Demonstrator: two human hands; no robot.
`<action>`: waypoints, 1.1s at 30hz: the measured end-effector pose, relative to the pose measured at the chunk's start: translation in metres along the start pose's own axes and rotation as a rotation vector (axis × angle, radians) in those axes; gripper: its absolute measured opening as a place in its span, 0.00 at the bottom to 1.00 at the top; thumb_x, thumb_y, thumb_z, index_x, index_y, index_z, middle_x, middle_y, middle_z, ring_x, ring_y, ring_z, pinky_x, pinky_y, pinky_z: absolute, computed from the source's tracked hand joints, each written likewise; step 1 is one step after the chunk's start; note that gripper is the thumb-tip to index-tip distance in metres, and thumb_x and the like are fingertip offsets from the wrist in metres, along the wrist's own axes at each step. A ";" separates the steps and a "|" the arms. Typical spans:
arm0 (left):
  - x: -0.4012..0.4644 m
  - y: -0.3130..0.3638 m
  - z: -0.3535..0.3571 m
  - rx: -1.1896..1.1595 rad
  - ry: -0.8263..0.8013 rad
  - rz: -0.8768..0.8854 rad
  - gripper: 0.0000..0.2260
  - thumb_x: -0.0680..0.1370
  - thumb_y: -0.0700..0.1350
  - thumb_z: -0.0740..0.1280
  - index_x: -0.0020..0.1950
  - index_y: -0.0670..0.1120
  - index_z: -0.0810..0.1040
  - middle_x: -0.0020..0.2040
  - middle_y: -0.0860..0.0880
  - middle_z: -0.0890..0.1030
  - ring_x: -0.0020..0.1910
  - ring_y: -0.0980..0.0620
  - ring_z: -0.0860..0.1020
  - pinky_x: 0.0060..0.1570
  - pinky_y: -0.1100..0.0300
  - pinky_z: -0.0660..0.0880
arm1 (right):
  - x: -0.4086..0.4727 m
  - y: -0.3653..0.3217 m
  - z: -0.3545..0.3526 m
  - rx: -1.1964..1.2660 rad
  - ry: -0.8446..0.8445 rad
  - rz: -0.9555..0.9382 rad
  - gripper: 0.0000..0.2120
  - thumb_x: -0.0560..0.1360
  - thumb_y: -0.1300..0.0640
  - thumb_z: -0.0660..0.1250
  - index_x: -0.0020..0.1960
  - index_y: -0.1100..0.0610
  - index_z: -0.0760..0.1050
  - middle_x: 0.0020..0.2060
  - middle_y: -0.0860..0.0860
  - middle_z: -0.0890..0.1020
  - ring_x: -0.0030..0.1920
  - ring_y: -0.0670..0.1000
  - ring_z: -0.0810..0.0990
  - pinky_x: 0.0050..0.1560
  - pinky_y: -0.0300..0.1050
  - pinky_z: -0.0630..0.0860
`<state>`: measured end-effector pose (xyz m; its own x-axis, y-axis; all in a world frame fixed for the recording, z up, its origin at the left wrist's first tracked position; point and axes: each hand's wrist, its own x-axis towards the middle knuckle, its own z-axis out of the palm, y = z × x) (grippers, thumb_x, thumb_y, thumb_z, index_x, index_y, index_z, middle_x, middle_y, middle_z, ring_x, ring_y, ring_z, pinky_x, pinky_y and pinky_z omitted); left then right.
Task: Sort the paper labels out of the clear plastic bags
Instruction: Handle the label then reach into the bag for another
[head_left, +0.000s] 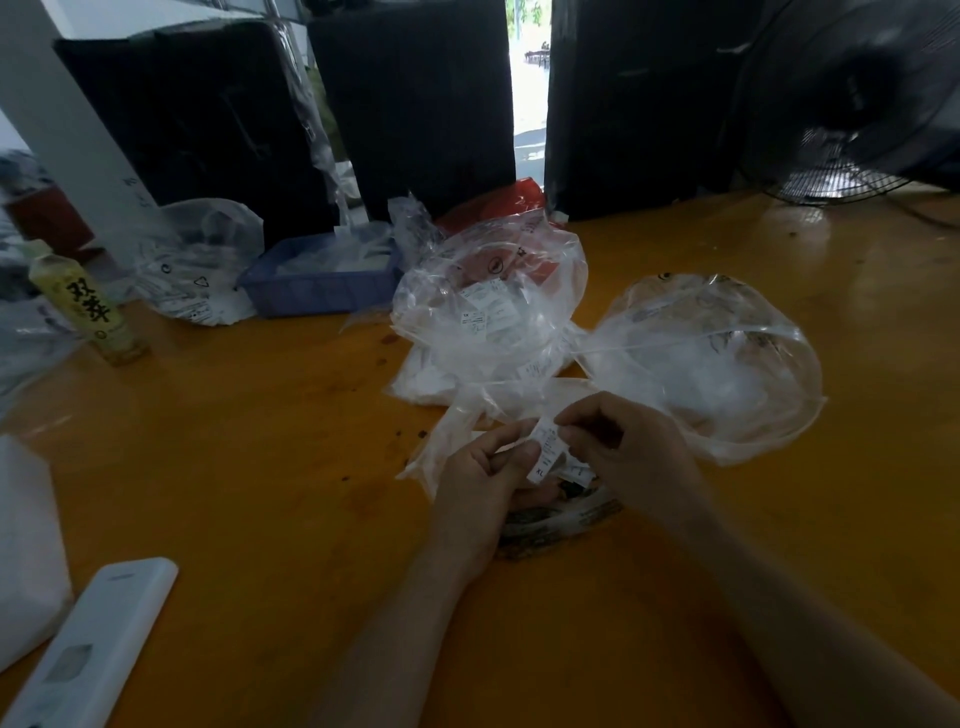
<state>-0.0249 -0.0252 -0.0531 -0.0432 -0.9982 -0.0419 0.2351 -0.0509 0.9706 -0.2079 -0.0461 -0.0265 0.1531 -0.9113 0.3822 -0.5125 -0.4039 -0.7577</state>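
A small white paper label marked XL is pinched between both hands just above the orange table. My left hand grips its lower part with curled fingers. My right hand pinches its top edge. More labels lie bunched under the hands. A puffed clear plastic bag holding several labels sits just beyond the hands. Another clear bag bulges to the right. A flat clear bag lies under my left hand.
A blue plastic tray with white pieces stands behind the bags at the left. A tea bottle, another plastic bag and a white remote lie left. Black boxes and a fan line the back.
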 end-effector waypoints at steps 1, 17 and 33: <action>0.000 0.001 0.001 -0.010 0.001 -0.004 0.11 0.78 0.48 0.73 0.60 0.57 0.85 0.55 0.46 0.89 0.54 0.46 0.87 0.47 0.56 0.85 | 0.000 -0.001 0.000 0.010 -0.005 0.002 0.05 0.78 0.58 0.73 0.51 0.48 0.82 0.41 0.39 0.83 0.42 0.37 0.82 0.40 0.28 0.75; -0.003 0.009 0.002 -0.038 0.001 -0.036 0.11 0.80 0.49 0.72 0.62 0.56 0.87 0.63 0.53 0.86 0.60 0.50 0.85 0.46 0.53 0.86 | 0.004 -0.013 -0.007 0.006 -0.235 0.024 0.06 0.78 0.47 0.71 0.51 0.37 0.76 0.42 0.34 0.83 0.41 0.39 0.83 0.39 0.34 0.79; 0.001 0.016 0.001 -0.316 -0.027 -0.162 0.28 0.78 0.61 0.65 0.70 0.43 0.78 0.63 0.45 0.86 0.60 0.42 0.86 0.39 0.54 0.86 | 0.101 -0.065 0.008 0.711 -0.075 0.458 0.23 0.81 0.52 0.69 0.71 0.64 0.72 0.62 0.56 0.79 0.48 0.55 0.88 0.54 0.50 0.84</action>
<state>-0.0222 -0.0271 -0.0369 -0.1291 -0.9753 -0.1792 0.5115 -0.2203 0.8306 -0.1517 -0.1128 0.0573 0.1281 -0.9899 -0.0609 0.1116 0.0754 -0.9909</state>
